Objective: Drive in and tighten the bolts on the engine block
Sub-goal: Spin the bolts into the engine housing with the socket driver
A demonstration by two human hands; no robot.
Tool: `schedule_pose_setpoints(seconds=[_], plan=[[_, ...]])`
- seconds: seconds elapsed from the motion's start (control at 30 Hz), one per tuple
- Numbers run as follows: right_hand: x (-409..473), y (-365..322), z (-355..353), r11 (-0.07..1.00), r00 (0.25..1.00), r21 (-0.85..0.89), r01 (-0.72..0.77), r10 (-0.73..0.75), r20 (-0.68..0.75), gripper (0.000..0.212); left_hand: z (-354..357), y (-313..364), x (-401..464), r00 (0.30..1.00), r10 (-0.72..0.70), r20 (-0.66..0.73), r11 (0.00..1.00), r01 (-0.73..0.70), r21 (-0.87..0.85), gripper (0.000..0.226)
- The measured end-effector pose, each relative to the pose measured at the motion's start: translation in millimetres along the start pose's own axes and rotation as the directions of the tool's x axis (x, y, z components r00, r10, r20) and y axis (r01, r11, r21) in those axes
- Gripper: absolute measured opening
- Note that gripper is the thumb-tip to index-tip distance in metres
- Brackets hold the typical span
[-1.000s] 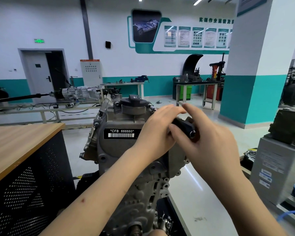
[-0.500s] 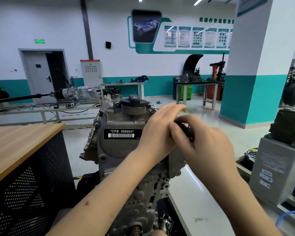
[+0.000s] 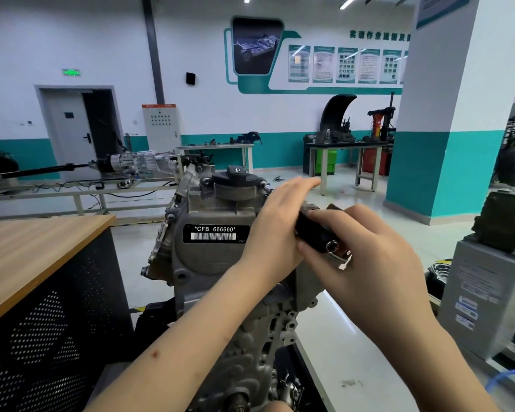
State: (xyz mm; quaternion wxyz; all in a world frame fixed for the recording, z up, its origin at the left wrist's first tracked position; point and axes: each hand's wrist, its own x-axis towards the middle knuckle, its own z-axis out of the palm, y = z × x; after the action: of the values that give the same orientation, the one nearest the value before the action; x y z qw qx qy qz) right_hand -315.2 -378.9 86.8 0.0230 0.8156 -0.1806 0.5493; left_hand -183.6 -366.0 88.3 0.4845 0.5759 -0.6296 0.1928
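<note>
At the top right of the engine block, your right hand curls around a dark tool handle with a metal end, gripping it firmly. Your left hand lies flat, fingers straight, pressed against the block and the tool's head, holding nothing. The bolt under the tool is hidden by both hands, so its seating cannot be read. Judgement: tightening is under way on this one bolt; how many others are done cannot be told. The block stands upright beside the wooden bench, barcode label facing you.
</note>
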Motion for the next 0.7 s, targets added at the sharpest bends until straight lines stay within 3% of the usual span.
schedule_pose_setpoints(seconds=[0.13, 0.27, 0.4, 0.47, 0.6, 0.7], plan=[[-9, 1, 4, 0.993, 0.991, 0.089, 0.082, -0.072, -0.114, 0.024, 5, -2, 2, 0.969, -0.232, -0.08, 0.952, 0.209, -0.222, 0.042], [-18, 2, 7, 0.986, 0.982, 0.113, 0.122, -0.104, -0.157, 0.025, 10, -4, 1, 0.928, -0.351, -0.122, 0.901, 0.3, -0.312, 0.05], [-27, 6, 10, 0.983, 0.965, 0.119, 0.138, -0.107, -0.237, 0.023, 13, 2, 4, 0.866, -0.497, -0.063, 0.749, 0.391, -0.535, 0.063], [-30, 6, 11, 0.979, 0.952, 0.132, 0.157, -0.114, -0.284, 0.025, 10, 7, 6, 0.858, -0.512, -0.036, 0.706, 0.396, -0.587, 0.069], [-25, 6, 14, 0.962, 0.925, 0.213, 0.168, -0.08, -0.371, 0.029, -7, 13, 15, 0.891, -0.453, -0.019, 0.742, 0.365, -0.563, 0.07], [-18, 7, 21, 0.947, 0.925, 0.287, 0.144, -0.025, -0.38, 0.032, -28, 16, 22, 0.863, -0.505, 0.003, 0.638, 0.375, -0.672, 0.062]])
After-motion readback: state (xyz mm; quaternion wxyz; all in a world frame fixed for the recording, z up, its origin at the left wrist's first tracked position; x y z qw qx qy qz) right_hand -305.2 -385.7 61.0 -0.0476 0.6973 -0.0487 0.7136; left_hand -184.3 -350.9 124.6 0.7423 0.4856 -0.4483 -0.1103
